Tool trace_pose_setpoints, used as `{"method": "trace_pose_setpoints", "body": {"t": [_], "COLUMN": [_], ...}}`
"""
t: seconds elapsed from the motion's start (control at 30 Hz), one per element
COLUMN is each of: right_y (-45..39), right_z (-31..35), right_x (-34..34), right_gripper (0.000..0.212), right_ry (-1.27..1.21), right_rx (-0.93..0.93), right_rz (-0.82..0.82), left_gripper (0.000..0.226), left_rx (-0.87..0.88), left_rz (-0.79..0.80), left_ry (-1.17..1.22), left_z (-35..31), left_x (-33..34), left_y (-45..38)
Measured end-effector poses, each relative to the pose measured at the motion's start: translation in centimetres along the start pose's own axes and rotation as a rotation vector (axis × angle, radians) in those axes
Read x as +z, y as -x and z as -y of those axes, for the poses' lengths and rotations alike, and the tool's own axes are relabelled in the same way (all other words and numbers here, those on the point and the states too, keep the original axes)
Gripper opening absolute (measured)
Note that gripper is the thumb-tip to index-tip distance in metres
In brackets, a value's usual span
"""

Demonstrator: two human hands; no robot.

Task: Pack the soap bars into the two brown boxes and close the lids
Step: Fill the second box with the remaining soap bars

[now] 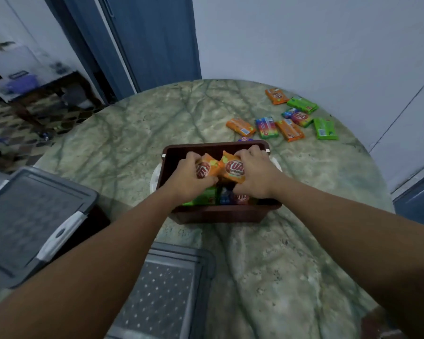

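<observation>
An open brown box (216,212) stands mid-table with green, blue and red soap bars (206,198) packed along its near side. Over the box, my left hand (187,178) grips an orange soap bar (207,167). Beside it my right hand (253,173) grips a second orange soap bar (233,168). Both bars are tilted, just above the box's inside. Several loose soap bars (289,129), orange, green and multicoloured, lie scattered on the table at the far right.
A grey lid (167,294) lies on the table in front of the box. A second box with a grey lid and white latch (34,223) stands at the left edge. The green marble table (132,133) meets a wall behind and a blue door at the back left.
</observation>
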State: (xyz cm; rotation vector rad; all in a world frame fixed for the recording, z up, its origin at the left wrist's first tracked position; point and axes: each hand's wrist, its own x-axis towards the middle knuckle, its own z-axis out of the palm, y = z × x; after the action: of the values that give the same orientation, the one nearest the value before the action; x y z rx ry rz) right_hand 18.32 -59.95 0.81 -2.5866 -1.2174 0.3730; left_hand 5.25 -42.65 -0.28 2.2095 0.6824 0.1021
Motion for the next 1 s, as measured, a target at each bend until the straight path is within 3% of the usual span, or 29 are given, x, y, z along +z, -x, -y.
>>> {"method": "trace_pose_setpoints", "body": {"t": [0.13,0.23,0.43,0.63,0.87,1.0], "right_y": [-0.1,-0.4,-1.0,-1.1,-0.9,-0.9], "right_z": [0.1,0.2,0.1,0.1,0.2,0.3], "right_x": [1.2,1.5,1.8,2.2,2.0,2.3], "right_gripper": [0.1,0.099,0.09,0.082,0.058,0.055], "right_ry": [0.232,0.289,0.422,0.443,0.391,0.364], "right_rx": [-0.132,-0.14,-0.165,-0.164,-0.154,-0.132], "right_rz": [0.06,0.087,0.144,0.2,0.19,0.153], "left_gripper": [0.073,0.077,0.061,0.054,0.034,0.03], "left_rx": [0.071,0.093,0.095,0.085,0.154,0.189], "left_rz": [0.115,0.148,0.232,0.172,0.134,0.102], "left_ry": [-0.319,-0.371,-0.519,-0.596,-0.571,-0.633], "left_z": [3.8,4.8,3.1,3.7,3.1,2.9], "left_x": [0.0,0.3,0.2,1.1,1.0,1.2], "left_y": [-0.6,-1.5,-1.3,-1.6,-1.0,-1.2]}}
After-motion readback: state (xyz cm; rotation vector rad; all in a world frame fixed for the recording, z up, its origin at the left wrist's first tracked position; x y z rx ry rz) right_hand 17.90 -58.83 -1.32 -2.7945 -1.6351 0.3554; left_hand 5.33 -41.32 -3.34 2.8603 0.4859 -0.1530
